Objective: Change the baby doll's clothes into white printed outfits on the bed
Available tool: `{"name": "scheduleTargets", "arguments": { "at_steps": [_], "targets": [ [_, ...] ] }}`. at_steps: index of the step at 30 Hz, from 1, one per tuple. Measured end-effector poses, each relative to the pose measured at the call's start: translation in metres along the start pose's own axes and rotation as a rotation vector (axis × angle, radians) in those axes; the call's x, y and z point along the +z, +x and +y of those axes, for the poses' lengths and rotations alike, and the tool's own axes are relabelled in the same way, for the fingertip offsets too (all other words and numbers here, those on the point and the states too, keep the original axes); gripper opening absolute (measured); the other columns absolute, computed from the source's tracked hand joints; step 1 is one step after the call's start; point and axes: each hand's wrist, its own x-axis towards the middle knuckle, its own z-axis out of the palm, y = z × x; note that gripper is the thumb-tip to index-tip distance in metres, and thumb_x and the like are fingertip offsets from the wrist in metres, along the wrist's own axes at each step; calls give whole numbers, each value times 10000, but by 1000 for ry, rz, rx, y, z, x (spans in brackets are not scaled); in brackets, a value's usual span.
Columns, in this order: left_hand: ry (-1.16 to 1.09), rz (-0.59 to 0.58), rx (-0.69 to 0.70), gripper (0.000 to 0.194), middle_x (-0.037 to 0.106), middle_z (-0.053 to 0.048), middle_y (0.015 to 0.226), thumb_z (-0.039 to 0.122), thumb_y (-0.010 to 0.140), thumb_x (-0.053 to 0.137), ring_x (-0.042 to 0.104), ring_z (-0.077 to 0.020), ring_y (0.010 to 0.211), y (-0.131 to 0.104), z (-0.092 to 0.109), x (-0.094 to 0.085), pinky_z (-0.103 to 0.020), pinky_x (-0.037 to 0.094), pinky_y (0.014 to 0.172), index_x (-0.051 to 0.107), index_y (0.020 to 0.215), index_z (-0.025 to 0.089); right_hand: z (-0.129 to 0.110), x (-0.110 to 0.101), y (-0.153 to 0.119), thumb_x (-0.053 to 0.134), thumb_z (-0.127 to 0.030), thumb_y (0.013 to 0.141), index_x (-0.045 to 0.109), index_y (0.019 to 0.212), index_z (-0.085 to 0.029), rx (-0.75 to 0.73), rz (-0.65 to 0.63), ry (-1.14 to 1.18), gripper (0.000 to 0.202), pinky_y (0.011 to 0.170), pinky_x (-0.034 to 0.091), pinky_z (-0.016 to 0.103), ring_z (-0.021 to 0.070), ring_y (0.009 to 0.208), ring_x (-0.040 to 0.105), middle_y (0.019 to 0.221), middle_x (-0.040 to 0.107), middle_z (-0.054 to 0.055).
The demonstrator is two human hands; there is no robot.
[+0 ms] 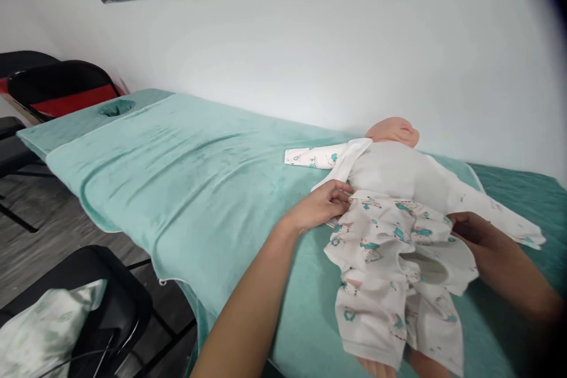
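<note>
A baby doll [392, 130] lies on its back on the teal-covered bed, its head toward the wall. White printed baby trousers [376, 248] cover its legs, bunched in folds, with its feet showing below the cuffs. A white baby top [394, 168] is on its upper body, the printed sleeves spread to both sides. My left hand [325, 205] has its fingers closed at the left end of the trousers' waistband. At the waistband's right end, my right hand [487, 245] is closed on the fabric, its fingertips partly hidden.
The bed [177, 171] runs along the white wall, with a face hole [116, 107] at its far left. A black chair [128, 313] holding a pale green-patterned cloth [48, 325] stands at the lower left. Another black chair [62, 80] is behind the far end.
</note>
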Motion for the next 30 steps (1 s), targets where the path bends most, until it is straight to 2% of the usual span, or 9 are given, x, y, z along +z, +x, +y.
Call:
{"name": "scheduleTargets", "arguments": {
  "at_steps": [2, 6, 10, 14, 19, 23, 27, 30],
  "targets": [
    [-6, -1, -13, 346, 566, -2, 874, 154, 820, 568, 508, -75, 665, 1, -1, 0, -215, 428, 612, 530, 1163, 181, -2, 5, 1, 862, -515, 455, 632, 730, -268, 126, -115, 93, 436, 625, 472, 432, 269, 681, 623, 855, 703, 163],
    [10, -51, -24, 495, 583, -26, 915, 72, 740, 566, 534, -102, 732, 4, -5, -2, -223, 436, 622, 528, 1222, 177, -9, 8, 2, 889, -418, 367, 642, 679, -271, 224, -111, 130, 425, 696, 459, 468, 307, 767, 634, 897, 708, 170],
    [-21, -118, -11, 678, 568, -15, 904, 12, 632, 566, 520, -115, 770, 5, -9, -3, -233, 431, 642, 501, 1285, 181, -15, 6, -1, 890, -383, 400, 686, 698, -260, 274, -141, 164, 382, 687, 471, 445, 304, 820, 648, 898, 703, 173],
    [-84, -131, 2, 728, 560, -14, 915, 17, 602, 598, 507, -112, 782, 4, -8, -3, -236, 426, 670, 528, 1307, 182, -9, 1, -5, 899, -356, 446, 729, 844, -269, 300, -156, 254, 441, 632, 476, 409, 301, 862, 668, 947, 709, 177],
    [-26, -84, 34, 729, 553, -14, 928, 37, 634, 607, 510, -102, 811, 4, -9, -3, -228, 430, 723, 545, 1347, 176, -8, -2, -11, 878, -320, 498, 692, 1024, -291, 263, -234, 393, 559, 561, 502, 352, 322, 851, 675, 1056, 719, 123],
    [87, -20, 74, 680, 584, -27, 943, 77, 682, 609, 519, -117, 838, 3, -7, -1, -236, 429, 743, 559, 1353, 174, -13, 2, -12, 852, -303, 580, 670, 1012, -251, 211, -279, 461, 470, 571, 503, 301, 259, 804, 671, 1043, 725, 75],
    [180, 16, 74, 577, 623, -24, 922, 89, 698, 552, 530, -123, 785, 3, -1, 3, -226, 412, 668, 636, 1259, 195, -7, 5, -8, 785, -300, 700, 651, 1022, -225, 104, -307, 477, 357, 575, 471, 270, 175, 699, 618, 974, 727, 50],
    [208, 112, 54, 416, 645, -12, 857, 117, 731, 510, 527, -117, 712, 8, -1, 9, -225, 401, 630, 699, 1095, 185, -3, 7, -3, 766, -304, 705, 653, 987, -221, 32, -282, 429, 314, 605, 472, 278, 180, 711, 618, 920, 728, 38]
  ]
}}
